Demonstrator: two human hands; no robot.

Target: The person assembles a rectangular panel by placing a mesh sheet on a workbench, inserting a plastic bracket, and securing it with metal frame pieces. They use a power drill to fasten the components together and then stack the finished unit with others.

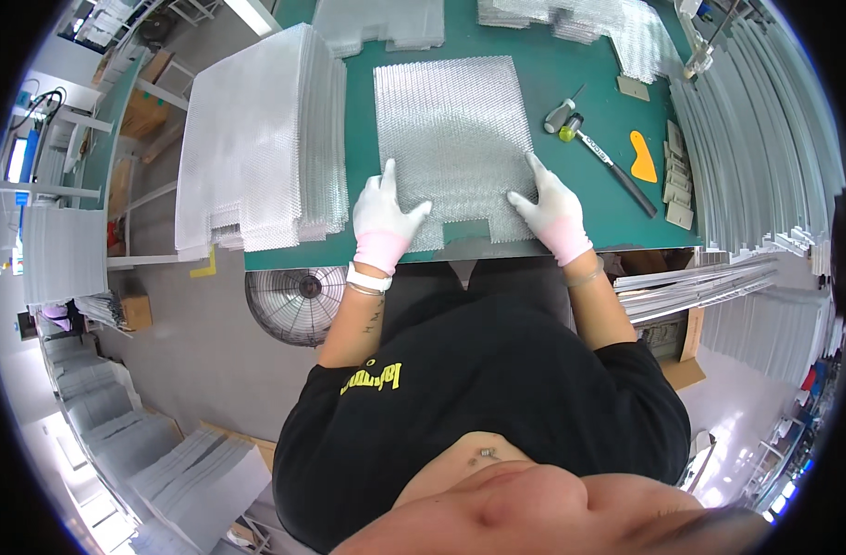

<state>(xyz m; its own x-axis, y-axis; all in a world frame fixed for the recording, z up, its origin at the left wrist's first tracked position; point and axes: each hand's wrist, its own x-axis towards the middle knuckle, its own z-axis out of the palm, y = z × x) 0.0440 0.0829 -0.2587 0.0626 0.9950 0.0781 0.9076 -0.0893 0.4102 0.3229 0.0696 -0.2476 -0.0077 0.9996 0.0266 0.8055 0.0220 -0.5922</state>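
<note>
A silvery metal mesh sheet (455, 120) with a fine honeycomb pattern lies flat on the green table in front of me. Its near edge has a rectangular notch. My left hand (386, 215), in a white glove with a pink cuff, rests at the sheet's near left side. Its index finger stretches forward along the edge, and the thumb points inward over the mesh. On the opposite side, my right hand (552, 211) wears a matching glove, its fingers extended along the right edge and its thumb spread onto the sheet. The other fingertips are partly hidden.
A tall stack of mesh sheets (242, 139) stands at left, with more mesh pieces (381, 20) at the back. To the right lie a screwdriver (560, 116), a mallet (617, 171), a yellow scraper (642, 157) and small beige plates (678, 176). Long metal strips (756, 139) stand beyond; a fan (298, 301) is below.
</note>
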